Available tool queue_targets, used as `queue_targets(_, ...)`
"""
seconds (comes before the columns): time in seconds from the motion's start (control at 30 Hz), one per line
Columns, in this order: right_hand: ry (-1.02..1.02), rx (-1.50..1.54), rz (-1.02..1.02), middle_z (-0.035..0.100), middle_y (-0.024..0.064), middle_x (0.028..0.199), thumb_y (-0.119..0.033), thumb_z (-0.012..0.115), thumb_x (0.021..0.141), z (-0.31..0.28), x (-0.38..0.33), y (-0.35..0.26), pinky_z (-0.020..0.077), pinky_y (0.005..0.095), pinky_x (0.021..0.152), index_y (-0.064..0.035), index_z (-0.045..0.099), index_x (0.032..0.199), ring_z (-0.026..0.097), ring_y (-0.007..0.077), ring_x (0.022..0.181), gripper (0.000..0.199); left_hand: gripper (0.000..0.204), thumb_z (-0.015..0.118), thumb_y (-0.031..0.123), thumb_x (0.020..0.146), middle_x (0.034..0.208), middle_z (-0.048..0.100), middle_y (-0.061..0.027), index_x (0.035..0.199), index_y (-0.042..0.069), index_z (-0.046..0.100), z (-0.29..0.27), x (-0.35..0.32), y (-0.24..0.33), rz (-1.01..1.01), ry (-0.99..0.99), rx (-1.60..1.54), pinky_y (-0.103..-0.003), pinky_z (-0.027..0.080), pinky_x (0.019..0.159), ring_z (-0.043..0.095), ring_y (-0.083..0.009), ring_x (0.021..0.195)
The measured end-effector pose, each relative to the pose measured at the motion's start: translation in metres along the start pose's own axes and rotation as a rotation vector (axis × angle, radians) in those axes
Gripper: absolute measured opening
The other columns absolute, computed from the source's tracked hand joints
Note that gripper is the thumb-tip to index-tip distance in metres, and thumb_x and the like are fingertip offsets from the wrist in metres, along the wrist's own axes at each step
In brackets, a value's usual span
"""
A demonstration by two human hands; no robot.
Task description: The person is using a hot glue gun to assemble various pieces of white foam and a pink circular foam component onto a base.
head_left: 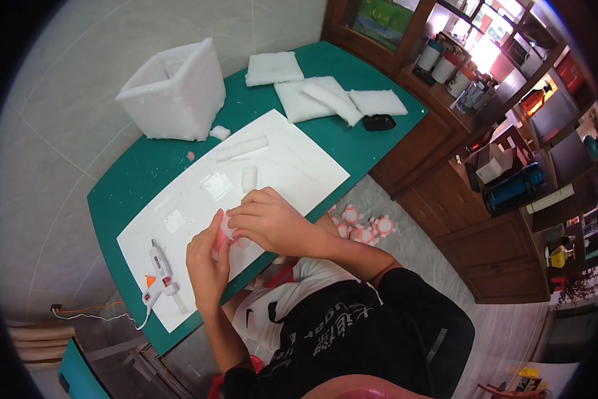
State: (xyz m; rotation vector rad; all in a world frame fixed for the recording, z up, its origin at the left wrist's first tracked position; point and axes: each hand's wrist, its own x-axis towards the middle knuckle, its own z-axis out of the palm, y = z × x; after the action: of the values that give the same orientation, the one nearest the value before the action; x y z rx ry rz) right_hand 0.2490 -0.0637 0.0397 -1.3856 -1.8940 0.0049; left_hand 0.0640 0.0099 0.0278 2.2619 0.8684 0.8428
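Small white-and-pink foam piece (pixel 227 226) pinched between both hands, above near edge of white sheet (pixel 299 166) on green surface (pixel 132 179). Mostly hidden by fingers; exact shape not discernible.

Left hand (pixel 207 259): fingers curled upward, thumb and fingertips closed against lower side of the piece. Right hand (pixel 272 223): arched over from the right, fingers bent and closed on top and front of the piece. Both closed in grip, touching each other around it.

White glue gun (pixel 160 274) lying on sheet, near left of left hand, not touched; cord trailing off surface edge. Short foam block (pixel 249 178) just beyond right hand; long foam strip (pixel 242 147) farther up sheet. Two flat pale squares (pixel 217 185) on sheet, left of the block. Open foam box (pixel 176 93) at far left corner of surface; flat foam slabs (pixel 312 96) at far end, small black object (pixel 379 122) beside them. Pink-and-white round pieces (pixel 364 229) on floor, right of the surface.
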Motion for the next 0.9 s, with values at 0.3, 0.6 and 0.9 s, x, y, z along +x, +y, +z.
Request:
queue_targets(0.3, 0.005, 0.009, 0.054, 0.07, 0.005, 0.108, -0.018, 0.069, 0.087, -0.001, 0.002, -0.003, 0.0443, 0.0388, 0.09, -0.008, 0.068, 0.096, 0.06, 0.0252, 0.101, 0.013, 0.049, 0.067, 0.002, 0.087, 0.102, 0.071, -0.0156, 0.135, 0.009, 0.063, 0.0, 0.003, 0.002, 0.042, -0.009, -0.005, -0.038, 0.048, 0.083, 0.062, -0.0317, 0.085)
queue_targets(0.6, -0.058, 0.167, 0.173, 0.064, 0.0102, 0.095, -0.013, 0.066, 0.087, -0.007, 0.011, -0.006, 0.0476, 0.0416, 0.086, -0.0061, 0.065, 0.092, 0.06, 0.0322, 0.097, 0.008, 0.05, 0.066, 0.001, 0.086, 0.101, 0.07, -0.0175, 0.135, 0.007, 0.063, 0.004, 0.004, -0.003, 0.086, 0.019, -0.002, -0.038, 0.049, 0.081, 0.062, -0.0315, 0.085)
queue_targets(0.9, -0.09, 0.222, 0.121, 0.062, 0.0121, 0.091, -0.01, 0.066, 0.087, -0.003, 0.022, -0.002, 0.0487, 0.0429, 0.082, -0.0044, 0.063, 0.089, 0.059, 0.0343, 0.092, 0.007, 0.053, 0.068, 0.002, 0.086, 0.093, 0.066, -0.0143, 0.138, 0.008, 0.061, 0.006, -0.005, -0.006, 0.078, 0.086, -0.032, -0.038, 0.048, 0.078, 0.059, -0.0292, 0.08)
